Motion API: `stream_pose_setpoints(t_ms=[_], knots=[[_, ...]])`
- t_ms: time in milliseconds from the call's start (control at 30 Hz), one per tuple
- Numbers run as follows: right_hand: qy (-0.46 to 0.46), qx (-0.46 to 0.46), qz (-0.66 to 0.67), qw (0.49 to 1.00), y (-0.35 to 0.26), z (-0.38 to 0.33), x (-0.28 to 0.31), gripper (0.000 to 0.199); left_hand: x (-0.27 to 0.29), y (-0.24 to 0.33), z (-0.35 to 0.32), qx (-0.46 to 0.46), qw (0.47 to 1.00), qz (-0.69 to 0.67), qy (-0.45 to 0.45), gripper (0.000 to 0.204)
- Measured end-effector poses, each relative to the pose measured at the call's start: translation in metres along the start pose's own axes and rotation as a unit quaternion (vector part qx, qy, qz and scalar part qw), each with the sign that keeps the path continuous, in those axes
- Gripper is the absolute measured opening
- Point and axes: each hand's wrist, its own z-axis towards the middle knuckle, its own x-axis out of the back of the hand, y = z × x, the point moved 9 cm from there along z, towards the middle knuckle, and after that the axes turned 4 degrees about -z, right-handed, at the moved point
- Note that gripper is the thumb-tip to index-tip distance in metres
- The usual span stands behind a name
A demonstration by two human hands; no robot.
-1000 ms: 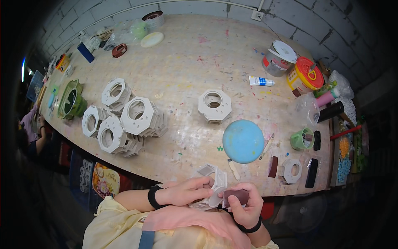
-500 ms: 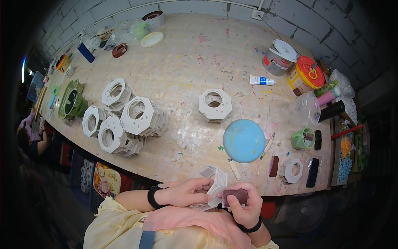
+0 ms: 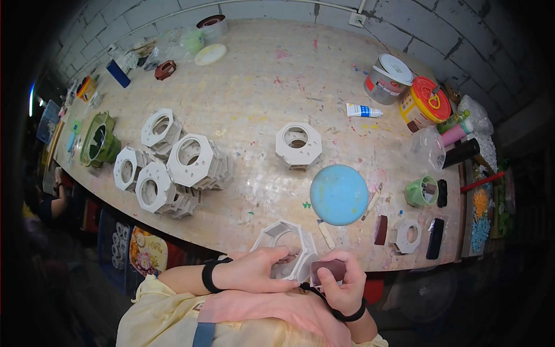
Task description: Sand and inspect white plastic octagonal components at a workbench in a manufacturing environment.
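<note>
White frame [image 3: 306,250], one, octagonal, tilted, at the near edge of the table [image 3: 248,75], between the two hands; the left hand [image 3: 254,270], nearer, has it gripped with part-curled fingers at its left and lower rim. Brown pad [image 3: 330,269], one, pinched between thumb and bent fingers of the right hand [image 3: 346,284], close against the frame's right side, contact unclear from here. Beyond, up and right: blue disc [image 3: 339,195], one, flat.

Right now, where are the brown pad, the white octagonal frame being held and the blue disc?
Brown pad [image 3: 332,265]: head view, face above the right thumb.
White octagonal frame [image 3: 307,255]: head view, its right side.
Blue disc [image 3: 339,195]: head view, middle of its top.
</note>
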Motion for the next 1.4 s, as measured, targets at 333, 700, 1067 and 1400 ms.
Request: stream_pose_setpoints(t_ms=[333,700,1067,1400], knots=[[-0.061,0.044,-0.072,0.995,-0.011,0.001,-0.013,0.017,-0.001,0.011,0.0,-0.01,0.999,0.051,-0.01,0.051],[-0.045,0.07,-0.154,0.985,-0.011,0.003,-0.014,0.017,-0.004,0.001,0.001,0.011,0.999,0.022,-0.038,0.046],[0.083,0.059,-0.21,0.972,-0.014,0.005,0.016,0.013,-0.012,-0.007,-0.001,0.056,0.995,-0.011,-0.081,0.046],[0.03,0.061,-0.222,0.973,-0.016,0.004,0.004,0.013,-0.015,-0.008,-0.001,0.051,0.993,-0.03,-0.1,0.044]])
